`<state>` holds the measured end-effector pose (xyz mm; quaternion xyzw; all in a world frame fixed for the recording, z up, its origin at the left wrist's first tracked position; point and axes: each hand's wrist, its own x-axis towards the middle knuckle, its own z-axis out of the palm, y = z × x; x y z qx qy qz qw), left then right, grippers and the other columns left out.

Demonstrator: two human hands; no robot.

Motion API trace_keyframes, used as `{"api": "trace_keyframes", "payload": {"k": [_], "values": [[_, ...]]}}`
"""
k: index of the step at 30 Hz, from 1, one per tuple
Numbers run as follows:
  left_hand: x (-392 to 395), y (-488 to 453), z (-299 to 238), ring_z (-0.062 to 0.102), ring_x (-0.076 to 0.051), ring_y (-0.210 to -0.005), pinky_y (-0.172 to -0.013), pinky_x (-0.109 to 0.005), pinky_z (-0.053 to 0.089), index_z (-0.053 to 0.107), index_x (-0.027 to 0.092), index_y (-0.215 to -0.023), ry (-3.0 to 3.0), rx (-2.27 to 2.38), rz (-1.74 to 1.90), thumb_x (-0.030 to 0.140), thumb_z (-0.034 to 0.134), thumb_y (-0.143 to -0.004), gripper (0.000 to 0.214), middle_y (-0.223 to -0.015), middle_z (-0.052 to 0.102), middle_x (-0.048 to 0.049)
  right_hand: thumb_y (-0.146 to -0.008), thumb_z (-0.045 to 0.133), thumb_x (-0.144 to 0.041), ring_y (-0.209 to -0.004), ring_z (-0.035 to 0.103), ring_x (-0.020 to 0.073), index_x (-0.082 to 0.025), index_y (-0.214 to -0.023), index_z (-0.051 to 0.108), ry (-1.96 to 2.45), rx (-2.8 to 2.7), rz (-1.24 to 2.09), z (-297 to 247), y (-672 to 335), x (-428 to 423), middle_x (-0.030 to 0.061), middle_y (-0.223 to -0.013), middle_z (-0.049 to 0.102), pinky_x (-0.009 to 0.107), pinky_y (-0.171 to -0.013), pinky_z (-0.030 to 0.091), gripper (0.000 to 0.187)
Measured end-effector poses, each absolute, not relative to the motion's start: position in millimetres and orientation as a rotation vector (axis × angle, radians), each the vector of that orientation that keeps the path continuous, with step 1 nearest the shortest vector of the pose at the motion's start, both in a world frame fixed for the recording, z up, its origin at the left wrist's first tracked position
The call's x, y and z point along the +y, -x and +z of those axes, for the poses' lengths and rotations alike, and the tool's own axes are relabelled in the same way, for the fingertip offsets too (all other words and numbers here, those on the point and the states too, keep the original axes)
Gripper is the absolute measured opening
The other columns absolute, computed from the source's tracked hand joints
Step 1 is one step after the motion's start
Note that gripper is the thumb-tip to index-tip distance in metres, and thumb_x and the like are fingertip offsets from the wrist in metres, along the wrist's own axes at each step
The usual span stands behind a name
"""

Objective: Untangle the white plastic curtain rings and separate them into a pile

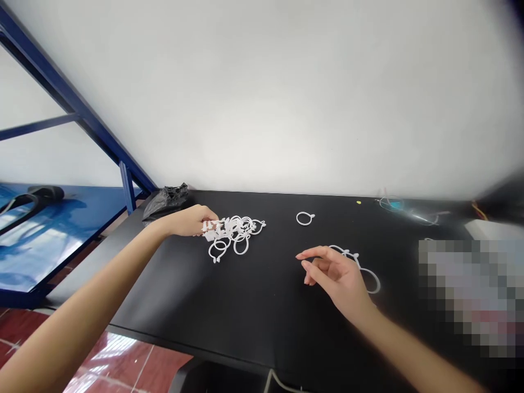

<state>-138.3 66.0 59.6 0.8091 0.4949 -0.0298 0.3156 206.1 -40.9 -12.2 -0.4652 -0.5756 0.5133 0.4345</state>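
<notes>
My left hand point(190, 220) is closed at the left side of a bunch of white plastic rings point(241, 228), its fingers curled around some of their knobbed ends. The rings look like curtain rings with small tabs, overlapping on the black table. My right hand point(338, 275) hovers over the table with thumb and forefinger apart and nothing visible between them. Beyond it lies a single white ring point(303, 219). Several more rings point(371, 280) lie behind and beside the right hand, partly hidden by it.
The black table point(229, 305) meets a white wall point(266, 98). A crumpled black plastic bag point(167, 201) lies at the back left, near a blue metal frame point(73, 103). Clear plastic wrapping point(409, 210) rests at the back right. A blurred-out item point(470, 295) is at right.
</notes>
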Motion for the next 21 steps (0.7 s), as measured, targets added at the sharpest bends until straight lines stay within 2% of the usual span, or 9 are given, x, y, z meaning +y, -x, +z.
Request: {"api": "trace_keyframes", "payload": {"k": [2,6,8,10,12,17,21], "values": [[70,137,56,0.05,-0.013,-0.055,-0.054,-0.021,0.035,0.066,0.017,-0.076,-2.158,1.359,-0.062,0.026,0.05,-0.075,0.018,-0.059,0.055,0.0014,-0.086,0.068,-0.04,-0.058,0.062,0.014,-0.021,-0.094,0.07,1.158,-1.423,1.277,-13,-207,-40,-0.0018,-0.057,0.059,0.028,-0.062,0.052,0.022],[75,136,54,0.051,-0.014,-0.054,-0.054,-0.023,0.036,0.068,0.017,-0.099,-2.228,1.463,-0.055,0.037,0.053,-0.077,0.033,-0.057,0.053,0.0031,-0.085,0.068,-0.041,-0.057,0.061,0.0145,-0.02,-0.093,0.07,1.146,-1.378,1.28,-12,-208,-36,-0.0016,-0.055,0.06,0.029,-0.06,0.052,0.022],[76,138,56,0.055,-0.015,-0.056,-0.055,-0.023,0.039,0.066,0.017,-0.105,-2.214,1.472,-0.126,0.043,0.053,-0.079,0.039,-0.06,0.057,0.0021,-0.083,0.07,-0.041,-0.056,0.061,0.0135,-0.02,-0.09,0.069,1.138,-1.325,1.267,-12,-209,-33,0.0006,-0.063,0.065,0.028,-0.059,0.051,0.022],[78,141,60,0.059,-0.016,-0.057,-0.057,-0.024,0.042,0.063,0.015,-0.11,-2.194,1.489,-0.177,0.048,0.051,-0.081,0.045,-0.064,0.061,0.0005,-0.08,0.072,-0.041,-0.054,0.06,0.0117,-0.02,-0.086,0.069,1.127,-1.259,1.249,-11,-209,-30,0.0043,-0.079,0.071,0.028,-0.056,0.051,0.023],[80,143,67,0.062,-0.017,-0.057,-0.058,-0.025,0.044,0.06,0.015,-0.112,-2.172,1.522,-0.205,0.051,0.051,-0.081,0.048,-0.069,0.065,-0.0013,-0.077,0.075,-0.043,-0.052,0.059,0.0107,-0.019,-0.083,0.068,1.114,-1.204,1.228,-10,-210,-26,0.0071,-0.09,0.072,0.028,-0.053,0.05,0.026],[81,127,90,0.065,-0.019,-0.062,-0.061,-0.026,0.045,0.061,0.014,-0.111,-2.247,1.555,-0.184,0.05,0.049,-0.084,0.046,-0.069,0.068,-0.0028,-0.074,0.073,-0.047,-0.052,0.058,0.0117,-0.018,-0.083,0.064,1.166,-1.181,1.086,-3,-223,-10,0.0077,-0.089,0.071,0.029,-0.053,0.049,0.031],[74,81,84,0.064,-0.018,-0.066,-0.062,-0.026,0.046,0.062,0.015,-0.111,-2.4,1.397,0.01,0.045,0.045,-0.09,0.041,-0.076,0.07,-0.0033,-0.076,0.068,-0.042,-0.053,0.055,0.0124,-0.019,-0.084,0.064,1.417,-1.649,0.969,14,-256,6,0.0033,-0.078,0.067,0.03,-0.056,0.047,0.025]]}}
